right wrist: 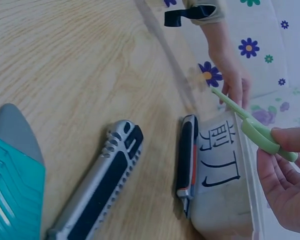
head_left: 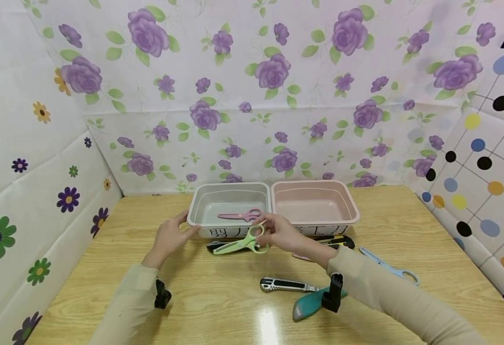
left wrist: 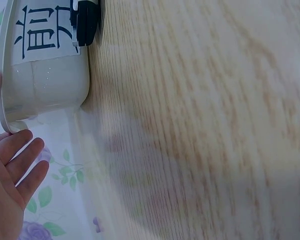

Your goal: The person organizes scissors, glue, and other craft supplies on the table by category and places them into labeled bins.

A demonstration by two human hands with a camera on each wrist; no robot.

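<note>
My right hand (head_left: pixel 281 234) pinches green scissors (head_left: pixel 231 247) by their handle loops, with the blades pointing left, in front of the grey bin (head_left: pixel 204 233). In the right wrist view the green scissors (right wrist: pixel 260 134) are between thumb and fingers. My left hand (head_left: pixel 171 238) holds the left front corner of the grey bin, the thumb at its front rim and the fingers at its side. Pink scissors (head_left: pixel 231 216) lie inside this bin. A dark utility knife (right wrist: pixel 186 157) lies on the table along the bin's labelled front, partly behind the green scissors in the head view.
A pink bin (head_left: pixel 351 221) stands right beside the grey one. On the wooden table lie a silver-black utility knife (head_left: pixel 283 284), a teal-handled cutter (head_left: pixel 307 307), a yellow-black cutter (head_left: pixel 341 241) and blue scissors (head_left: pixel 383 264). Flowered cloth (head_left: pixel 243 124) hangs behind the bins.
</note>
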